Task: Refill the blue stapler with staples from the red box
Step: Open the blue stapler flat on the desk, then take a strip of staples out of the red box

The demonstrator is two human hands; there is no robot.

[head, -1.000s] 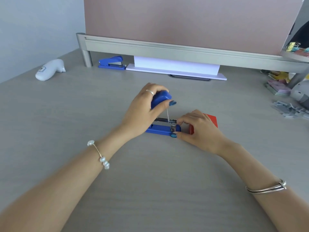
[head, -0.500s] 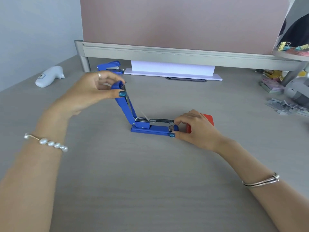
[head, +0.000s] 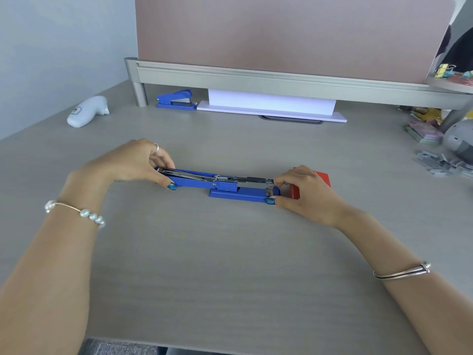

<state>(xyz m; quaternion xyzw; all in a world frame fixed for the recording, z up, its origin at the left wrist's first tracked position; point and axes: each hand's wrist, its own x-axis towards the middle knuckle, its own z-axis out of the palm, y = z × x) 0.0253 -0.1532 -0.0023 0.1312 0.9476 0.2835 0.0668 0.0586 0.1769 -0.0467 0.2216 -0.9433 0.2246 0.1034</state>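
The blue stapler lies in the middle of the grey desk, swung fully open and flat, its metal staple channel facing up. My left hand pinches the far end of the opened top arm, pressed down to the left. My right hand grips the front end of the base and channel. The red box sits right behind my right hand, mostly hidden by it.
A second blue stapler stands at the back by the partition leg, beside a white paper stack. A white device lies far left. Loose staple strips, coloured pads and a grey object crowd the right edge.
My left hand swung the stapler's top arm up, over and down to the left, from nearly closed to lying flat open. My right hand stayed on the base's front end.
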